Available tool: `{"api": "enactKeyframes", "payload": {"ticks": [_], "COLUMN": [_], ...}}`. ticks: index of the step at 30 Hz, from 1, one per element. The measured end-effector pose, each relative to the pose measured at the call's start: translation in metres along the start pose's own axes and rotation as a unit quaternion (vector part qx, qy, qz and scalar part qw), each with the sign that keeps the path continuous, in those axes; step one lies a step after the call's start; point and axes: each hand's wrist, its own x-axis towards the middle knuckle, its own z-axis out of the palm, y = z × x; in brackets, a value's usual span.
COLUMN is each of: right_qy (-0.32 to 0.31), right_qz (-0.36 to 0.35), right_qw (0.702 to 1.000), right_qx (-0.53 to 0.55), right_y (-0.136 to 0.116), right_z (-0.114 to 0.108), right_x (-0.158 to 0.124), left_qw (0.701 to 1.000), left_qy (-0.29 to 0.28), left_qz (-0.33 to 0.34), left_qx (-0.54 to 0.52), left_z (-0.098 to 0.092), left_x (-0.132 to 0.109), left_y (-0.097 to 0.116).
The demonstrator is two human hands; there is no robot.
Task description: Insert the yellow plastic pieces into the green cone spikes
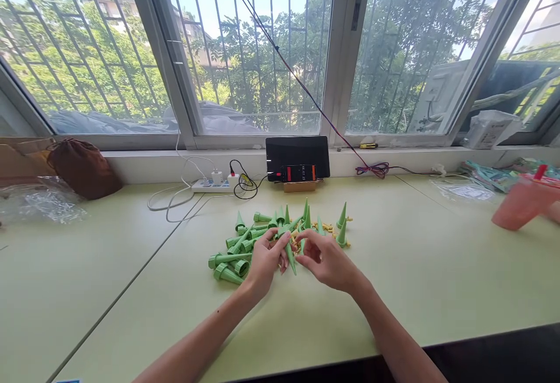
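My left hand [265,257] is closed around a green plastic cone spike [290,254], its wide end up and its pointed tip aimed down toward me. Just right of the spike, my right hand [326,259] has its fingers curved, with a gap between thumb and forefinger; I see nothing between them. Several more green cone spikes [236,257] with ribbed wide ends lie in a heap left of and behind my left hand. A few spikes [342,225] stand point up at the right. Small yellow pieces [326,227] are scattered behind my hands, partly hidden by them.
A dark tablet [297,152] leans at the window sill, with a phone [298,173] showing a timer before it. Left of these lie a power strip [214,185] and cables. A red cup [520,202] stands at right, a brown pouch [83,170] at left, on the pale table [437,278].
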Motion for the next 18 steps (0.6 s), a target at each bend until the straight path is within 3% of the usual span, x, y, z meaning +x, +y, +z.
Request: {"api": "enactKeyframes", "payload": {"ticks": [4, 9, 18], "right_qy": [-0.045, -0.06, 0.02], "right_qz": [-0.037, -0.05, -0.06], "right_qw": [0.998, 0.997, 0.998], "right_qx": [0.024, 0.007, -0.011], "right_y": [-0.0057, -0.0028, 0.0023], "right_z": [0.0003, 0.002, 0.0027], "right_x": [-0.0016, -0.0009, 0.0014], "left_qw": [1.0, 1.0, 0.997], "left_qy": [0.002, -0.005, -0.058], "left_qz": [-0.012, 0.005, 0.023], "left_qx": [-0.009, 0.004, 0.042], "left_z": [0.0005, 0.0019, 0.0014], "left_x": [0.0002, -0.0011, -0.0008], "left_y": [-0.0022, -0.0026, -0.0041]}}
